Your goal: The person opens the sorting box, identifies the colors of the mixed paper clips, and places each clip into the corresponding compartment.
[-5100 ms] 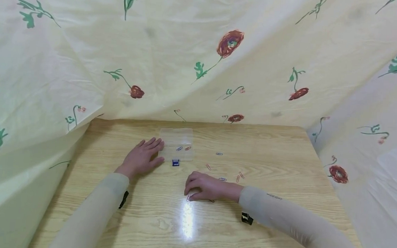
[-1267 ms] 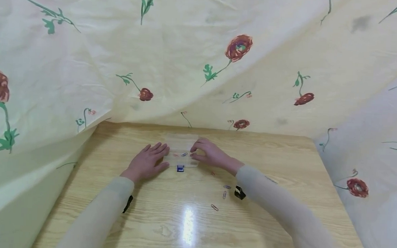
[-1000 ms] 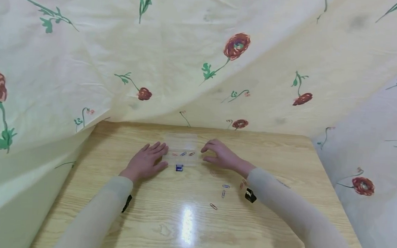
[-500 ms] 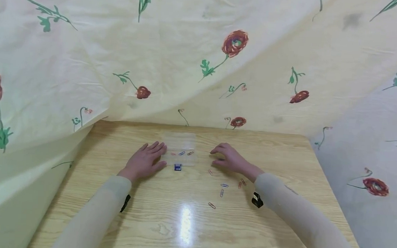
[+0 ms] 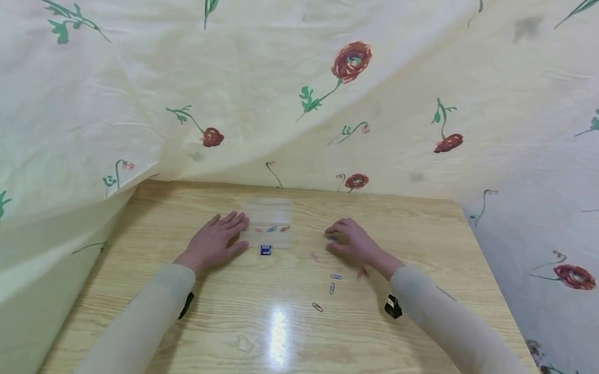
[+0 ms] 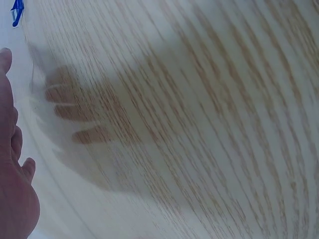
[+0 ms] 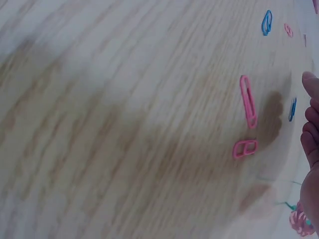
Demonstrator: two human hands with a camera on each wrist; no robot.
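My left hand (image 5: 214, 240) lies with straight fingers at the left side of a clear plastic box (image 5: 268, 205), whose lid is folded back. Inside it sit a pink paper clip (image 5: 259, 230), a blue paper clip (image 5: 272, 229) and a red paper clip (image 5: 284, 228). A blue latch (image 5: 265, 250) shows at the box's front edge. To the right, my right hand (image 5: 353, 243) hovers with bent fingers and thumb parted over another blue paper clip (image 7: 292, 109). In the right wrist view that clip lies on the tabletop, apart from the fingertips.
Loose clips lie on the wooden table (image 5: 221, 330): a pink clip (image 5: 315, 257), two blue ones, a red clip (image 5: 317, 307) near the front, and a pink pair (image 7: 247, 102) by the right wrist. Flowered cloth (image 5: 263, 95) hangs behind and at the sides.
My right hand was low at a pink clip, then over the box. Since then it has moved right to the blue clip. The box held two clips, now three. The left hand stays put.
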